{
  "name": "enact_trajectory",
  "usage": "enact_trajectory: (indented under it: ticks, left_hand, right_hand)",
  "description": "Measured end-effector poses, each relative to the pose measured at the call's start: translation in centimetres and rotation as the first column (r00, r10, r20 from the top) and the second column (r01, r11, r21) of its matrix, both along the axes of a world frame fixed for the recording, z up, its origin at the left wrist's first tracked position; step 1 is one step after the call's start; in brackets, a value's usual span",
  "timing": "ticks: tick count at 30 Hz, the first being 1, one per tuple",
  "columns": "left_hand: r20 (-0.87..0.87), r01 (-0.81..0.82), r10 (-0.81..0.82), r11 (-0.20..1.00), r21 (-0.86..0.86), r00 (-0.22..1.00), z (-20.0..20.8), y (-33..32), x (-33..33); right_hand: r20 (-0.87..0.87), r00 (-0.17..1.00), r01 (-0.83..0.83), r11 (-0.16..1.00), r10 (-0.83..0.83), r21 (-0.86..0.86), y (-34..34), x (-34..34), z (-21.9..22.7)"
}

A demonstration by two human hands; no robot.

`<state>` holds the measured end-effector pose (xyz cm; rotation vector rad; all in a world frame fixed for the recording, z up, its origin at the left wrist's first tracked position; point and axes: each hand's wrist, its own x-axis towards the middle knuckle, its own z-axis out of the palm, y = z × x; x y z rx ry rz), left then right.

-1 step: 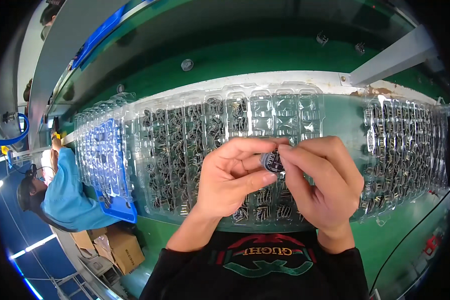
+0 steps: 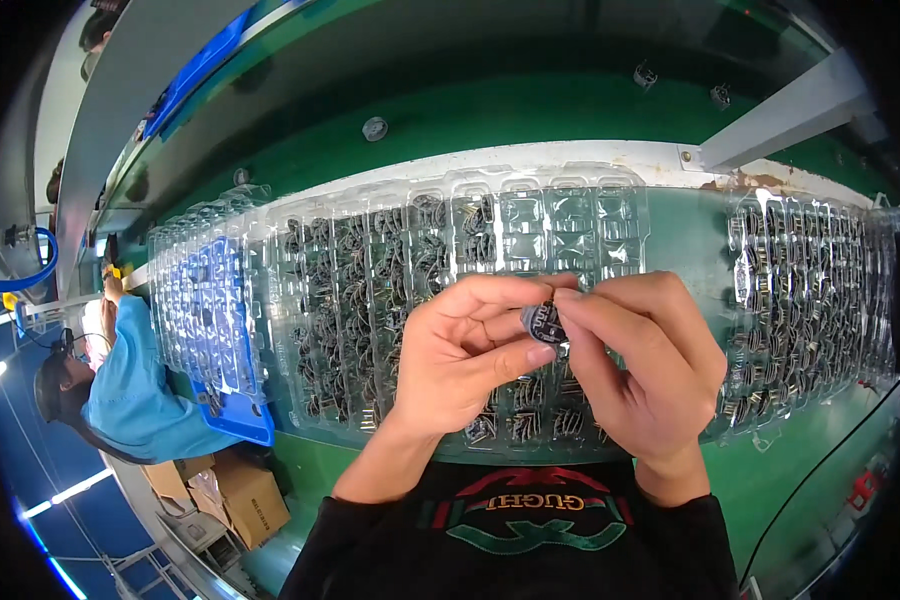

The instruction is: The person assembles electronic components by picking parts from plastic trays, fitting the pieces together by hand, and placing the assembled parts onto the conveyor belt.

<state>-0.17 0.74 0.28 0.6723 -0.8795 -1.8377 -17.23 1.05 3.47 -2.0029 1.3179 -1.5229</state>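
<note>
Both hands are close together over the middle tray [image 2: 625, 235], fingertips almost meeting, clamped on one small round part [image 2: 545, 322] with a dark face and a grey rim! The left hand [image 2: 455, 350] slants up from the lower left, palm partly turned into view, thumb below the part and fingers curling in above it. From the other side comes the right hand [image 2: 655, 365], back of the hand up, thumb and forefinger pinching at the part's right edge, the other fingers folded under. Forearms rise from black sleeves [image 2: 365, 540], wrists angled inward, and the part sits right between the two grips, above the tray

Now the edges! The middle tray's far rim runs just short of a white rail [image 2: 400, 175], its upper right cells showing clear plastic, dark parts filling the rows to the left. On the right, a strip of green bench [image 2: 685, 230] separates it from a stack of filled trays [image 2: 885, 290]. On the left, more clear trays [image 2: 185, 270] stand close beside it, over a blue tray [image 2: 240, 428]. A grey post [image 2: 790, 115] juts in at upper right, well apart from either hand
</note>
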Motion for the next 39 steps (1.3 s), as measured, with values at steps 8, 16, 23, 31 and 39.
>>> enact_trajectory:
  ticks: [8, 16, 23, 31, 39]
  left_hand:
    - [0.071, -0.100, 0.101, 0.995, -0.024, 0.992, 0.2, 0.5, -0.6]
    - [0.245, -0.099, 0.110, 0.993, -0.059, 0.963, 0.9, -0.1, 1.0]
    - [0.611, -0.188, 0.301, 0.952, -0.243, 0.732, 2.4, -7.6, 3.0]
    - [0.848, -0.130, 0.473, 0.881, -0.455, 0.239, -4.0, -21.2, 8.4]
    - [0.729, 0.194, 0.677, 0.732, -0.653, -0.098, -4.3, -22.0, 6.4]
  right_hand:
    - [-0.135, 0.989, -0.070, 0.997, 0.065, -0.036, 0.2, -0.6, -0.9]
    - [-0.038, 0.981, -0.189, 0.982, 0.189, 0.009, -0.3, -0.5, -2.0]
    - [-0.303, 0.930, -0.128, 0.956, 0.208, 0.262, -0.9, -2.0, -3.8]
    - [-0.431, 0.879, -0.087, 0.958, 0.202, 0.272, -0.3, -0.2, -5.1]
    - [0.389, 0.901, -0.330, 0.886, 0.192, 0.325, -0.7, -2.5, -4.4]
